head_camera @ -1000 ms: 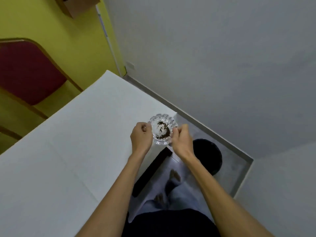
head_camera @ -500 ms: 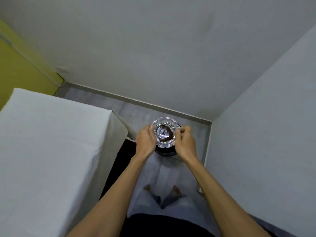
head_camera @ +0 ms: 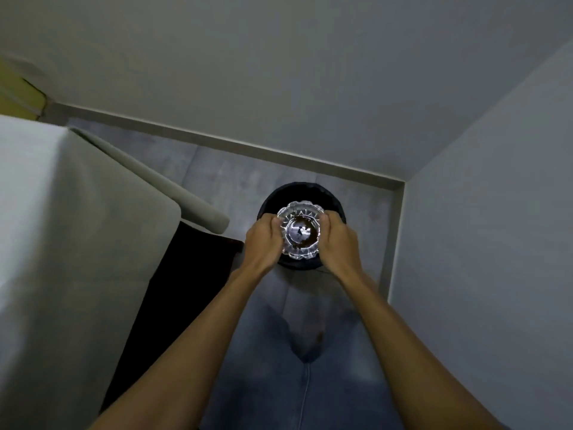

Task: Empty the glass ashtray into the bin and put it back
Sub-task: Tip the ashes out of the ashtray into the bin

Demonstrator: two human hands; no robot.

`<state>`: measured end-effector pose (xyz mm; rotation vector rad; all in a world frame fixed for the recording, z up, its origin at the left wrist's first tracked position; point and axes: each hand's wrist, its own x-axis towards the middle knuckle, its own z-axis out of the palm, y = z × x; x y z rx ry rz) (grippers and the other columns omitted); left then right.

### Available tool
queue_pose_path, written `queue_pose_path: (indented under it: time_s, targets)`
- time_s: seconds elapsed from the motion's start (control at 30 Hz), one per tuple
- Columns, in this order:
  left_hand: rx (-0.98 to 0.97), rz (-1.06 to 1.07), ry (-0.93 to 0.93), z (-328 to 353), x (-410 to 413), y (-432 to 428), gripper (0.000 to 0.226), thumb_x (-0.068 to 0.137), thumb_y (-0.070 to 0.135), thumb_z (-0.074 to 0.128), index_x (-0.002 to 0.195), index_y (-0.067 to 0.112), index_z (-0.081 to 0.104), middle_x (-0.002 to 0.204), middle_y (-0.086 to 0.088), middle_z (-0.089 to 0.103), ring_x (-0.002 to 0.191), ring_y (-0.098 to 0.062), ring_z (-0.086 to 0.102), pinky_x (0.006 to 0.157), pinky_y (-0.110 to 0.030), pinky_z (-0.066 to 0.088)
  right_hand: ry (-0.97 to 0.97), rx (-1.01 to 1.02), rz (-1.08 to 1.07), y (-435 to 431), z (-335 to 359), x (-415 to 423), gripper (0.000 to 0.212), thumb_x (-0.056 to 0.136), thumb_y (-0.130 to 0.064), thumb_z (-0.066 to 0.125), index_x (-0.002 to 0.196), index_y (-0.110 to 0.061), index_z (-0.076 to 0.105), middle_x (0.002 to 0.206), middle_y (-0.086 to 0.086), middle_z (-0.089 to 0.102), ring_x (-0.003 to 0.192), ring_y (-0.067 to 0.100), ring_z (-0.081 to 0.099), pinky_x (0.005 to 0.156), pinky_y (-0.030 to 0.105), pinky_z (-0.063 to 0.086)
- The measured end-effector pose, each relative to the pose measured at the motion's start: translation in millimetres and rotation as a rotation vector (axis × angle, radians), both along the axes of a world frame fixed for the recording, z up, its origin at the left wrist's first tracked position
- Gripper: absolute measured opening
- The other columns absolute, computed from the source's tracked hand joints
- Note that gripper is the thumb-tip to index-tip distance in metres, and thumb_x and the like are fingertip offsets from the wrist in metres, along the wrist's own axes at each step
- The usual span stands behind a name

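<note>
The glass ashtray (head_camera: 300,231) has a scalloped rim and dark ash lying in its bowl. It is held upright between both hands, right above the round black bin (head_camera: 302,192) on the floor. My left hand (head_camera: 263,241) grips its left edge and my right hand (head_camera: 337,243) grips its right edge. Most of the bin's opening is hidden behind the ashtray and my hands.
A table under a white cloth (head_camera: 62,228) fills the left side, its corner close to my left arm. Grey walls meet in a corner (head_camera: 403,184) just behind and to the right of the bin. Grey floor lies around the bin.
I have turned from the table toward the room's corner. The ashtray, carried in both hands, has moved off the table's corner to a spot over the bin.
</note>
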<state>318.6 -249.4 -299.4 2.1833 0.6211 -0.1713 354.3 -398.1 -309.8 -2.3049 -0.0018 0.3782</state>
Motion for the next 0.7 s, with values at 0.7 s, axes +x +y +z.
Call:
queue_pose_path:
  time_s: [0.7]
  targets:
    - [0.209,-0.045,-0.02,-290,82,29,0.041,0.106,0.026,0.035,0.096,0.001,0.065,0.095,-0.018,0.07,0.092,-0.036,0.062,0.073,-0.032,0.036,-0.446,0.005,0.434,-26,-293,28,0.056,0.086,-0.041,0.071,0.134,-0.014,0.059,0.152,0.012,0.04,0.121,0.02,0.052,0.095,0.031,0.051]
